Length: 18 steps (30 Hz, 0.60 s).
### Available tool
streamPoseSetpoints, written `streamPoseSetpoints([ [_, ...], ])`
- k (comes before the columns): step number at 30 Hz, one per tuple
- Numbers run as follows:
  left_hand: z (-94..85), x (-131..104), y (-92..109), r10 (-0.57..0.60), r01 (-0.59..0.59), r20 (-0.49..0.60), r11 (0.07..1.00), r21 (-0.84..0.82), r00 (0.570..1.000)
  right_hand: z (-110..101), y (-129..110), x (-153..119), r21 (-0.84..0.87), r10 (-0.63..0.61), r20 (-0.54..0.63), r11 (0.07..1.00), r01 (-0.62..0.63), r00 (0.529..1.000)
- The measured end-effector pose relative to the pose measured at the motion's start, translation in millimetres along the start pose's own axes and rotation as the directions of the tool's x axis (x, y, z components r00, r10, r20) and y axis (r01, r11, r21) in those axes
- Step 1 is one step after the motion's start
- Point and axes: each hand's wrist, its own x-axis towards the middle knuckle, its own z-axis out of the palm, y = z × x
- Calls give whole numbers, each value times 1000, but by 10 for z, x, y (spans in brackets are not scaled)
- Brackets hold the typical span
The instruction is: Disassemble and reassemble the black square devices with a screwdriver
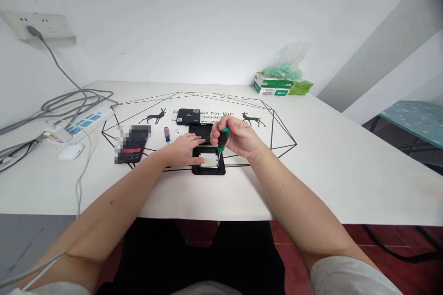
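Note:
My right hand (238, 136) is wrapped round the green and black handle of a screwdriver (224, 137). The screwdriver stands nearly upright, its tip down at the right edge of a silver plate (209, 160) inside an open black case (208, 171). My left hand (183, 151) lies with fingers stretched out, the thumb on the silver plate by a yellowish spot and the fingertips over a second black casing part (199, 132) just behind. Whether the tip sits in a screw is too small to tell.
A black flat box (188, 116) lies farther back. A second screwdriver (166, 134) and tiny screws (177, 131) lie left of it. A phone (133, 145), an earbud case (71, 152), a power strip (85, 124) and cables are at left; green boxes (273, 84) stand at the back right.

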Motion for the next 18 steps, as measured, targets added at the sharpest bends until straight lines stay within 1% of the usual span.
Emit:
streamPoseSetpoints([
  [3,12,-2,-21,-12,12,21,1000,1,1000,-7,14,16,-15,-75,8,997,75,997],
  [5,31,-4,-51,-19,19,10,1000,13,1000,-24,23,26,-36,-119,3,992,119,993],
  [7,55,-5,-89,-21,21,-6,999,24,1000,-45,26,28,-54,-138,10,989,139,990],
  [9,73,-4,-119,-5,6,-23,1000,31,1000,-61,22,20,-57,-127,17,990,128,992],
  [11,76,-2,-129,8,-7,-27,999,31,1000,-69,15,8,-42,-92,11,995,92,996],
  [14,54,0,-107,0,1,-3,1000,27,1000,-66,14,0,-28,-31,-14,999,31,999],
  [16,38,-1,-83,-9,8,10,1000,28,1000,-64,26,10,-44,-41,-13,998,40,999],
  [18,27,-6,-62,-21,21,12,999,26,1000,-73,44,25,-67,-94,-1,993,93,996],
])
